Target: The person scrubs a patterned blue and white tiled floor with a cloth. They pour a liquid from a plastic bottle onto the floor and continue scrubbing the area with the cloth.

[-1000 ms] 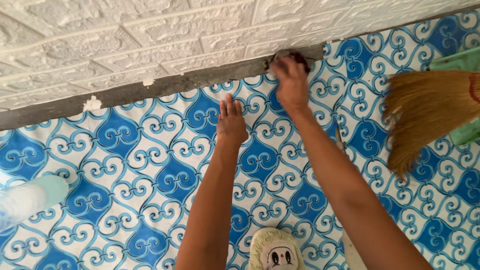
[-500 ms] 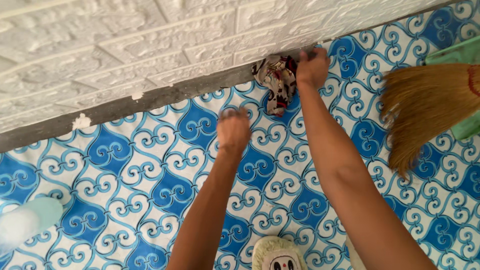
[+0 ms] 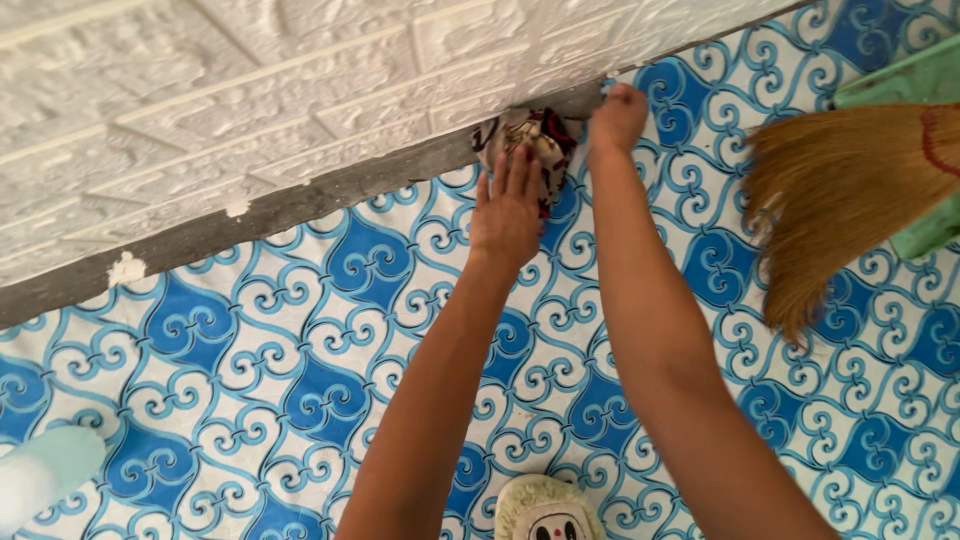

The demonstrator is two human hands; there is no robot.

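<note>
Left hand point(image 3: 508, 208) moved onto rag point(image 3: 535, 140) — right hand point(image 3: 617, 116) beside | wall base

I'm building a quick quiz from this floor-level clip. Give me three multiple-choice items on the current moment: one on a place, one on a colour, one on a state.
1. Where does the patterned cloth lie?
A. Where the floor meets the wall's grey base strip
B. On top of the broom
C. Under the slipper

2. What colours is the floor covering?
A. Red and black
B. Blue and white
C. Plain grey

3. How is the left hand set?
A. Closed in a fist
B. Flat, fingers stretched out, fingertips on the cloth
C. Gripping the broom

Answers:
1. A, since the cloth sits bunched against the strip, between the left hand and the right hand.
2. B, since blue teardrop shapes and scrolls cover a white ground.
3. B, since its fingers lie spread and straight over the cloth, while the straw broom lies untouched to the right.
</note>
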